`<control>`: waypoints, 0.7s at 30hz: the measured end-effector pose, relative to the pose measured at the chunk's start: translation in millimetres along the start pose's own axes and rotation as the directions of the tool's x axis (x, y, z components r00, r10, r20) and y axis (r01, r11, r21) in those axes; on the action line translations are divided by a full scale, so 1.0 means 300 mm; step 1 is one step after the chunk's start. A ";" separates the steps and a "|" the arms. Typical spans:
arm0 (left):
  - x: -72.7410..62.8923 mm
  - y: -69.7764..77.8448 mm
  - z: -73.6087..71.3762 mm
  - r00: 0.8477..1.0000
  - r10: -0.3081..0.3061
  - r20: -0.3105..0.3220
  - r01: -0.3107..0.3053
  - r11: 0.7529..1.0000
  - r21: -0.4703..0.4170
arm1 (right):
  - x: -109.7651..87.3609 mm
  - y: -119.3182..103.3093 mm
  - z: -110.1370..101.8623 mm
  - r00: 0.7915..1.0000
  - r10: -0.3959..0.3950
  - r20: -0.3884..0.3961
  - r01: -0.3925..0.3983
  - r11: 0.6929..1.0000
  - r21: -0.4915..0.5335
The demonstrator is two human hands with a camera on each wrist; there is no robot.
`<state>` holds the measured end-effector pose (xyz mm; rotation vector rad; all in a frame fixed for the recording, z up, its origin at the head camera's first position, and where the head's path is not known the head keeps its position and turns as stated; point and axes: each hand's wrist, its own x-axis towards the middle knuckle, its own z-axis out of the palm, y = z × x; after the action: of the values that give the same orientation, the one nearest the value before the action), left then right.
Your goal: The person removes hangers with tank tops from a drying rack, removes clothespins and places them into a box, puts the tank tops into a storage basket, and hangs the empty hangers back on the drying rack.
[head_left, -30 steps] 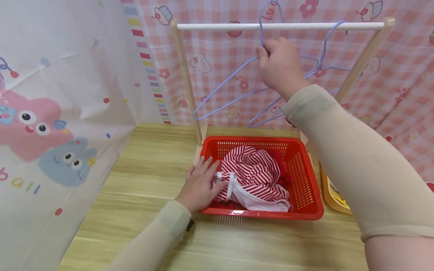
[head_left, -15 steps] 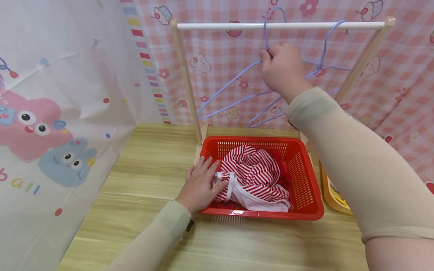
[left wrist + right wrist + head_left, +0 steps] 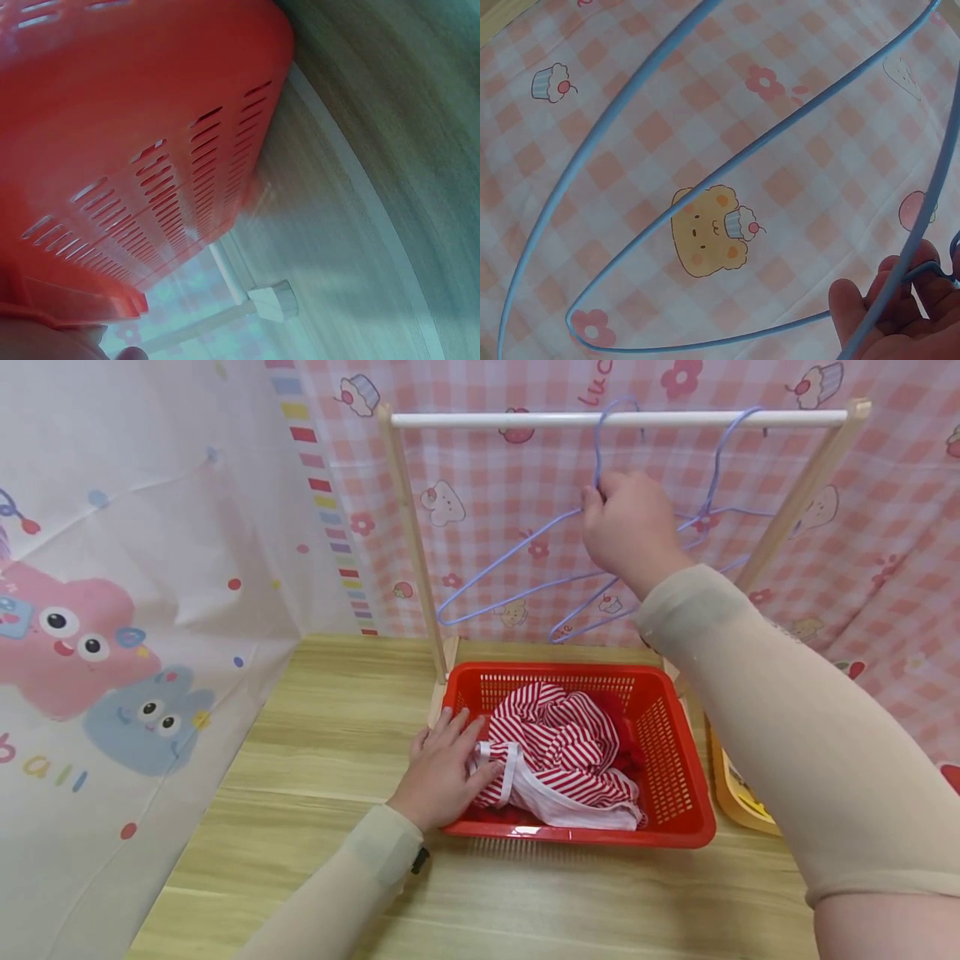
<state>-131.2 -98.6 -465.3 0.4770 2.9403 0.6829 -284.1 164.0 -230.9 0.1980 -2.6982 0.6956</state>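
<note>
My right hand [image 3: 633, 531] pinches a blue-purple wire hanger [image 3: 510, 556] at its neck, just under the hook. That hook loops over the white rail [image 3: 495, 420] of a small wooden rack. In the right wrist view the fingers of the right hand [image 3: 900, 315] curl at the twisted wire. A second hanger [image 3: 720, 452] of the same colour hangs farther right on the rail. My left hand [image 3: 446, 772] lies over the left rim of a red plastic basket [image 3: 570, 837], fingers spread and reaching inside. A crumpled red-and-white striped garment [image 3: 555, 727] fills much of the basket beside those fingers.
Dark red cloth [image 3: 628, 752] shows in the basket behind the striped garment. A yellow tray [image 3: 723, 785] stands right of the basket, partly hidden by my right arm. The wooden table [image 3: 315, 760] meets a checked curtain [image 3: 487, 468] at the back.
My right hand has moved down and slightly right with the hanger, and the hook's top has sunk closer to the rail. The left hand and the basket stay put.
</note>
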 end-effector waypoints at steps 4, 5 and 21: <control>0.001 0.000 0.002 1.000 -0.001 -0.003 0.001 1.000 0.001 | -0.005 0.009 0.000 1.000 0.007 0.026 -0.006 1.000 -0.024; 0.001 0.001 0.002 1.000 0.000 -0.005 0.000 1.000 0.002 | -0.006 0.010 0.000 1.000 0.005 0.029 -0.004 0.999 -0.032; -0.005 0.005 -0.005 1.000 0.026 -0.009 -0.026 1.000 -0.014 | -0.028 0.030 0.004 0.999 0.003 0.034 -0.002 0.999 -0.038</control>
<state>-129.7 -98.3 -463.2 0.5128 2.9405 0.7098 -278.6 171.6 -238.9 0.1992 -2.7419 0.6470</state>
